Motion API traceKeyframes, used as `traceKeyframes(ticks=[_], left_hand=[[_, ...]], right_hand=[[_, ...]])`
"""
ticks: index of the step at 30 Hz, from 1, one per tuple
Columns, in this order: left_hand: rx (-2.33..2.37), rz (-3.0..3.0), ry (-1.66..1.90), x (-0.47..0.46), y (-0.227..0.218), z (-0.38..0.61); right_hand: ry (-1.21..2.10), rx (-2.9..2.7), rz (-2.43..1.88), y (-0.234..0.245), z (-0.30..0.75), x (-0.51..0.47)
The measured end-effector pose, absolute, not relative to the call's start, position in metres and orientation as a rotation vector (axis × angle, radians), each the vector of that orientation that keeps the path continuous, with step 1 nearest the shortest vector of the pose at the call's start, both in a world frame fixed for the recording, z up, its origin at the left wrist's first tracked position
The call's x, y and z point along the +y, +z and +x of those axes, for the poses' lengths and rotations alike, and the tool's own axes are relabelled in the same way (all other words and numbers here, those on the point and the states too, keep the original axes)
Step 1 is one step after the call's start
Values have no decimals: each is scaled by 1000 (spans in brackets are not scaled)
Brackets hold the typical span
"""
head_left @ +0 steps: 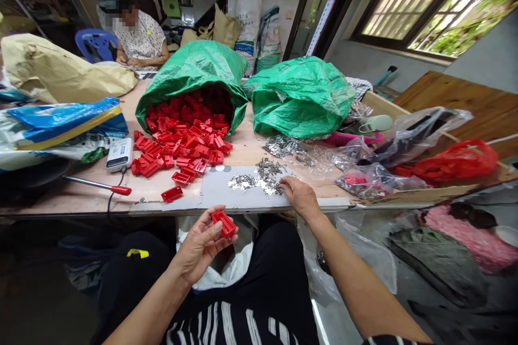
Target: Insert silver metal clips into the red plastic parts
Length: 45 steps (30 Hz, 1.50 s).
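Note:
My left hand (206, 239) is closed around a small red plastic housing (224, 223), a rectangular piece with its hollow side turned up, held over my lap in front of the table edge. My right hand (300, 196) reaches onto the table, fingertips pinched together at the edge of a pile of small silvery metal pieces (269, 175). Whether a piece is between those fingertips is too small to make out. The metal pieces lie on a grey sheet (216, 188). To its left, many more red housings (182, 142) spill out of a green woven sack (198, 64).
A second green sack (301, 96) stands right of the first. Plastic bags (364, 180) and a wooden tray crowd the right side. On the left lie a red-handled screwdriver (121, 190) and a white cabled device (120, 153). Another person (140, 37) sits across the table.

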<state>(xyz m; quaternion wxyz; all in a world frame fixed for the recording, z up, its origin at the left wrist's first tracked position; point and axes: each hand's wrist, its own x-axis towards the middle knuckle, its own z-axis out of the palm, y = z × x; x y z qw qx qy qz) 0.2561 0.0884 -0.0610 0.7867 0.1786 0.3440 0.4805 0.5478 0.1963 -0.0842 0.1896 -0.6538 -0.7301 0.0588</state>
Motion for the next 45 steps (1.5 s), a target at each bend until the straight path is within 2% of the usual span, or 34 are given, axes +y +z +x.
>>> traceKeyframes(ticks=[6,13,16,28,45], left_hand=[[674,342,1035,93,-58,259],[608,296,983,92,-51,263],[606,303,968,90,-50,264],[563,421,905,83,-51,265],[530,319,851,79,-62,266]], right_hand=[[129,-1939,-1578,-72,548,193],[759,-1797,-1336,-38,495,155],[886,-1896,-1190,-26,469,139],[714,-2361,-819,-14,444,136],[861,-2382,-773,-15,447,129]])
